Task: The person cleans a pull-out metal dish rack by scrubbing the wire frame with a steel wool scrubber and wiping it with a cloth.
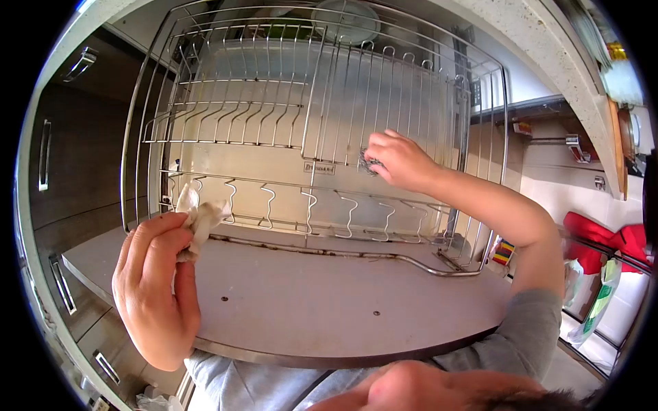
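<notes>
A wire dish rack drawer (306, 145) is pulled out, with a grey front panel (308, 294) nearest my body. My left hand (156, 274) is closed on a crumpled whitish cloth (199, 219), above the panel's left end by the rack's front corner. Farther in, my right hand (399, 161) presses a dark metallic scouring pad (370, 163) against the rack's wires, right of a small label plate (319, 168). The fingers of that hand are bunched around the pad and partly hide it.
Dark cabinet drawers with metal handles (45, 155) stand on the left. A pale stone counter edge (576, 75) curves along the top right. At the rack's back lies a round, pale dish (346, 22). Red cloth (603, 236) hangs at the far right.
</notes>
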A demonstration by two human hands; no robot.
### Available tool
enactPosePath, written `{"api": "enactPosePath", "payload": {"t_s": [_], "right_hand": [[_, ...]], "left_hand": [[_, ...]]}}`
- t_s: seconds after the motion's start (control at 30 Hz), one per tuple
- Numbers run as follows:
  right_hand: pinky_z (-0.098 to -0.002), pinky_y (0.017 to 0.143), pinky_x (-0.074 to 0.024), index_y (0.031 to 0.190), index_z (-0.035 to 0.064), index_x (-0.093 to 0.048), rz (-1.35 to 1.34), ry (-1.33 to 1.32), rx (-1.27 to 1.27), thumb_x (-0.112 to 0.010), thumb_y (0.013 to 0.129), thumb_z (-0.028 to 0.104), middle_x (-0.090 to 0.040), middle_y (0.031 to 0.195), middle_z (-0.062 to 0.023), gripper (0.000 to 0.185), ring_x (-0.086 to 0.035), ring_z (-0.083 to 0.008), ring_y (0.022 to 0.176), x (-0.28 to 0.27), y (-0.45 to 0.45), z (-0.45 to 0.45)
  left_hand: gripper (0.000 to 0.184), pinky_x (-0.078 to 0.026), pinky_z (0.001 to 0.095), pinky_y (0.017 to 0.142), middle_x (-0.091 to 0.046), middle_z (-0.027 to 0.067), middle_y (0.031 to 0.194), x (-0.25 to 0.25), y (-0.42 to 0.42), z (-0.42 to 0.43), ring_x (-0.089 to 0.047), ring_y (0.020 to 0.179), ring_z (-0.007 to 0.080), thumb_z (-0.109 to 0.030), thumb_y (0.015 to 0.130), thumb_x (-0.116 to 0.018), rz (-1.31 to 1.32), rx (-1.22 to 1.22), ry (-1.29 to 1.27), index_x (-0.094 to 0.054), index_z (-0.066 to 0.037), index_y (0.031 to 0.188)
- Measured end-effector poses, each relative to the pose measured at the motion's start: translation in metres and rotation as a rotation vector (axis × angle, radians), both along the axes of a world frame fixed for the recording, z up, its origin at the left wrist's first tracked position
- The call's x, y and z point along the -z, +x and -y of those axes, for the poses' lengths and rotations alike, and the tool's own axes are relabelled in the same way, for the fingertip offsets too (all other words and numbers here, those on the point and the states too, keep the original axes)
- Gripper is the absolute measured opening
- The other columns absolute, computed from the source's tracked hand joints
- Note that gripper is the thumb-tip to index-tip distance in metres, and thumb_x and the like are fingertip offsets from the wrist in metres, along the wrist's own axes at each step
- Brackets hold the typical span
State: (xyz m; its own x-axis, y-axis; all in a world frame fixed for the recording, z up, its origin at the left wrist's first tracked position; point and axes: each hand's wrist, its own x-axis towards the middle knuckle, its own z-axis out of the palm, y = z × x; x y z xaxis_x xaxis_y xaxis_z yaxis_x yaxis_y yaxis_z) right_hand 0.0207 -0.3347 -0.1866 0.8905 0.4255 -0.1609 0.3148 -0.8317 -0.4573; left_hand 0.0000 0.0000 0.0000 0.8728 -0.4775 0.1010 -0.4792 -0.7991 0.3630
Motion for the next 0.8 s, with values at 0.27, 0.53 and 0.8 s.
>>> {"api": "enactPosePath", "payload": {"t_s": [0.27, 0.53, 0.8], "right_hand": [[-0.0366, 0.074, -0.0442, 0.083, 0.0033, -0.060, -0.049, -0.011, -0.031, -0.062, 0.071, 0.008, -0.054, 0.087, -0.0092, 0.012, -0.052, -0.0299, 0.084, -0.014, -0.012, -0.006], [-0.0347, 0.072, -0.0437, 0.084, 0.0043, -0.057, -0.079, -0.085, 0.021, -0.062, 0.071, 0.007, -0.052, 0.086, -0.0083, 0.014, -0.052, -0.0273, 0.082, -0.012, -0.020, -0.004], [-0.0365, 0.073, -0.0436, 0.082, 0.0029, -0.058, -0.133, 0.094, 0.394, -0.063, 0.072, 0.011, -0.053, 0.086, -0.0091, 0.015, -0.053, -0.0275, 0.083, -0.002, 0.001, 0.010]], "left_hand": [[0.023, -0.045, 0.0379, 0.068, -0.057, 0.0143, 0.090, 0.000, 0.003, -0.001, -0.056, 0.080, 0.0326, 0.007, 0.059, -0.052, 0.026, 0.007, 0.024, -0.053, 0.002, 0.082], [0.023, -0.045, 0.0380, 0.068, -0.057, 0.0147, 0.091, -0.001, 0.003, 0.001, -0.056, 0.079, 0.0329, 0.008, 0.059, -0.052, 0.026, -0.011, 0.026, -0.053, 0.002, 0.082], [0.024, -0.045, 0.0378, 0.068, -0.057, 0.0149, 0.090, -0.003, 0.003, 0.000, -0.056, 0.079, 0.0328, 0.007, 0.058, -0.052, 0.042, 0.006, 0.034, -0.053, 0.002, 0.081]]}}
